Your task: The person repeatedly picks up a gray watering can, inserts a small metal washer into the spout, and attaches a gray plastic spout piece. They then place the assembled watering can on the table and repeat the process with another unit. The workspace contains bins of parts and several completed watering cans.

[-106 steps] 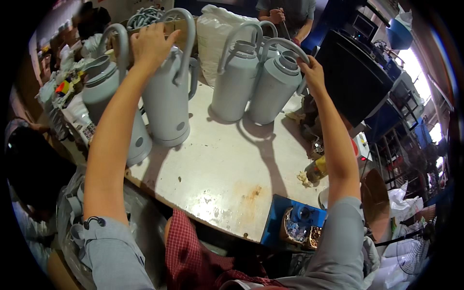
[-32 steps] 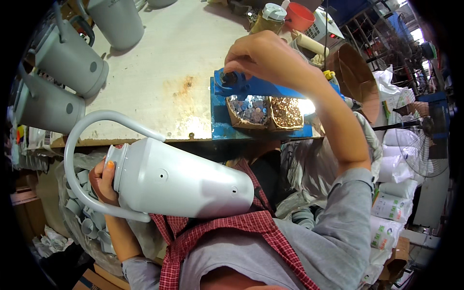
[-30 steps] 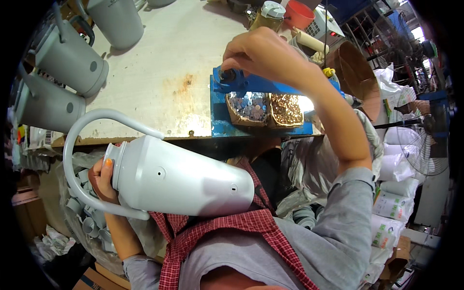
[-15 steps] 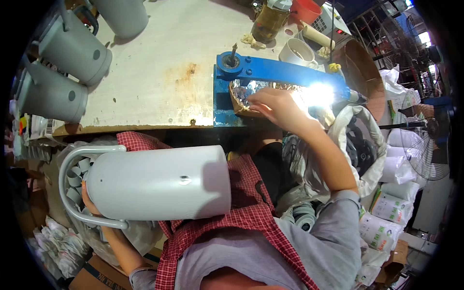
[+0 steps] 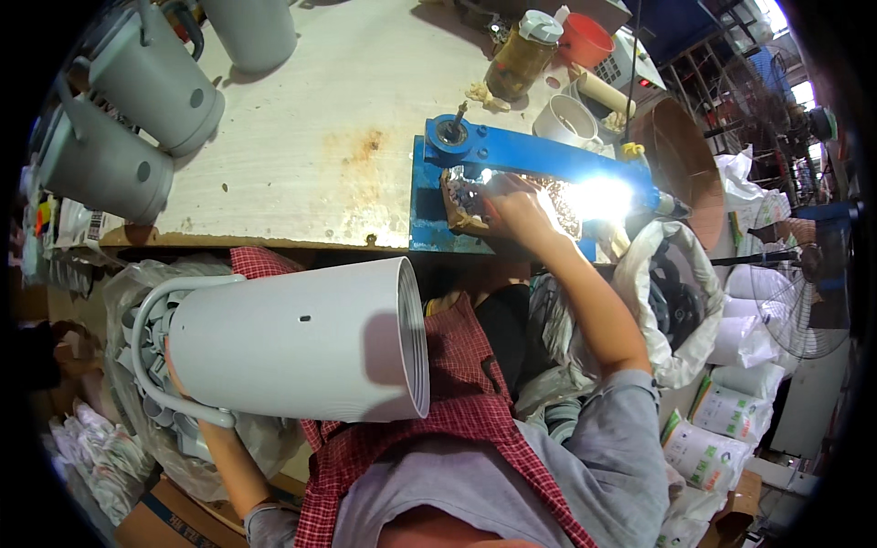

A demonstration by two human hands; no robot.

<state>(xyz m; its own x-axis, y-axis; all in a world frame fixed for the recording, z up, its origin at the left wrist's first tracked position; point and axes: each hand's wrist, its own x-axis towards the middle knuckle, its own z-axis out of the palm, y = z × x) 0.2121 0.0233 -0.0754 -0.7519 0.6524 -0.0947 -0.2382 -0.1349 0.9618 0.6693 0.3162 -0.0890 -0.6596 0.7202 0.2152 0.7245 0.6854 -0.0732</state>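
A grey cylindrical bucket (image 5: 274, 338) lies on its side across my lap, its ridged open rim facing right and its loop handle (image 5: 139, 342) at the left. A small dark slot shows in its wall. My left hand (image 5: 172, 367) grips its handle end; most of the fingers are hidden behind it. My right hand (image 5: 519, 212) reaches into a cardboard box (image 5: 468, 222) of small shiny metal parts, under the arm of a blue metal fixture (image 5: 539, 146). Its fingers are bent together among the parts, with the tips unclear.
Several grey buckets (image 5: 151, 82) stand at the table's left. Behind the fixture are a jar (image 5: 523, 59), a white mug (image 5: 566, 121) and a red container (image 5: 586, 38). A bright lamp (image 5: 603, 196) shines beside the box. A white sack (image 5: 644, 274) of dark parts sits at the right.
The bucket has turned and tilted: its open rim now shows, and a dark slot appears where a bright-edged hole was. My right hand has gone deeper into the box.
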